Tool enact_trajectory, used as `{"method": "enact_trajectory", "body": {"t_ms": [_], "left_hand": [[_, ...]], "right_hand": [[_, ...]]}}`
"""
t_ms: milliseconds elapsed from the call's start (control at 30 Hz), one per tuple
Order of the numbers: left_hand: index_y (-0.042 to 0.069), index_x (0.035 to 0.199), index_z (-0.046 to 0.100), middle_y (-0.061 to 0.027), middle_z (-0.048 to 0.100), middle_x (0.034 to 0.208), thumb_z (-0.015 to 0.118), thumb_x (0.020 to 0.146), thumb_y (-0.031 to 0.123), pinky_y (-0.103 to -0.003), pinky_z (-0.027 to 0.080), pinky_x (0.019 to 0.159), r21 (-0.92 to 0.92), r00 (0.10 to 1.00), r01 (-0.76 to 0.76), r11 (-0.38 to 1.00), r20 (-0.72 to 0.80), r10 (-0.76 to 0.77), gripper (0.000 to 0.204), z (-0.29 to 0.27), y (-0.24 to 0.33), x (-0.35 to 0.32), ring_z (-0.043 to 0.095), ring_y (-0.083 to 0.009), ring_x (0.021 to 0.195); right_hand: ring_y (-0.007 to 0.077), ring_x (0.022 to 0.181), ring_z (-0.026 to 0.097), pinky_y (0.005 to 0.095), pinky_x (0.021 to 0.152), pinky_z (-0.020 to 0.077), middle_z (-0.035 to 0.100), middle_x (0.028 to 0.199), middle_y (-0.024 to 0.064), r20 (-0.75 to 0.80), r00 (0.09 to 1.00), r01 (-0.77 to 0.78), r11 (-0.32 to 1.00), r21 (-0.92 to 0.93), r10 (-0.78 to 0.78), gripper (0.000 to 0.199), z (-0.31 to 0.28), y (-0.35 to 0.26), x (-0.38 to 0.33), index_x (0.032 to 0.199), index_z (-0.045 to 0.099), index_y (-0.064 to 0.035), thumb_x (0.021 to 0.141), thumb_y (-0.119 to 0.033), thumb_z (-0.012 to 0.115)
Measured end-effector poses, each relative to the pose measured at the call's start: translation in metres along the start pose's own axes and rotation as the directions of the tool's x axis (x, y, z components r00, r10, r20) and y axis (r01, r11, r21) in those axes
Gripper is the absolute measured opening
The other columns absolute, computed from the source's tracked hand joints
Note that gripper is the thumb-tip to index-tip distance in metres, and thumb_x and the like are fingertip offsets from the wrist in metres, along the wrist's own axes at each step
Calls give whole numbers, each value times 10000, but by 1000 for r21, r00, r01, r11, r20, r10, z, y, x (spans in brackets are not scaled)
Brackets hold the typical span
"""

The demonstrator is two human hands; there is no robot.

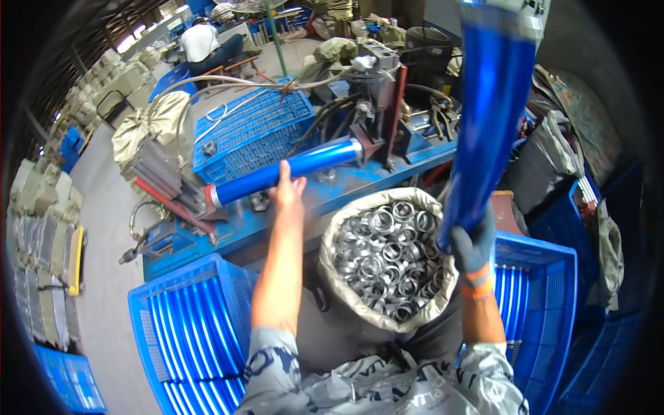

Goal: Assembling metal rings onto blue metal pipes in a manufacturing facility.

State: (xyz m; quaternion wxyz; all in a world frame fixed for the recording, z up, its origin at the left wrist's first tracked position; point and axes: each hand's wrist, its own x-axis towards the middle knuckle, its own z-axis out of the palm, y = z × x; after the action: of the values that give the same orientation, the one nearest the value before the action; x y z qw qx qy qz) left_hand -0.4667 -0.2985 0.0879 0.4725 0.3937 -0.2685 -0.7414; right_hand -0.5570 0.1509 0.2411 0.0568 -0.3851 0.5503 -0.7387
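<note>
One blue tube (256, 182) seems ringed at both ends, left hand (288, 193) unclenched against it; right hand (474, 247) grips another tube (491, 104); many loose rings (389, 250) remain between hands.

Long blue workbench (328, 198), on it two steel-and-red fixtures (389, 104), pliers (440, 120) and small metal parts (259, 202).

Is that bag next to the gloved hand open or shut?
Open. The bag's rim is spread wide, and you can see lots of silver rings inside, beside the gloved right hand.
</note>
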Motion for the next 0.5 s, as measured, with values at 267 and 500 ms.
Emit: {"method": "enact_trajectory", "body": {"t_ms": [267,500], "left_hand": [[-98,1472,618,-300,745,1374,937,1010,452,-597,655,1105,3,975,219,976,29,-219,786,-18,-42,91,775,-480,1246],[0,1622,541,-325,664,1551,854,1064,509,-620,583,1196,39,985,160,986,58,-162,818,-58,-25,72,676,-472,1461]], "right_hand": [[174,1189,684,344,1052,561,710,1407,109,-203,955,-261,936,-236,215,856,-117,-17,-110,1696,460,59,955,-193,805],[209,1182,735,362,1028,601,742,1386,127,-320,891,-338,941,5,322,798,-127,0,-151,1647,524,49,961,-216,834]]}}
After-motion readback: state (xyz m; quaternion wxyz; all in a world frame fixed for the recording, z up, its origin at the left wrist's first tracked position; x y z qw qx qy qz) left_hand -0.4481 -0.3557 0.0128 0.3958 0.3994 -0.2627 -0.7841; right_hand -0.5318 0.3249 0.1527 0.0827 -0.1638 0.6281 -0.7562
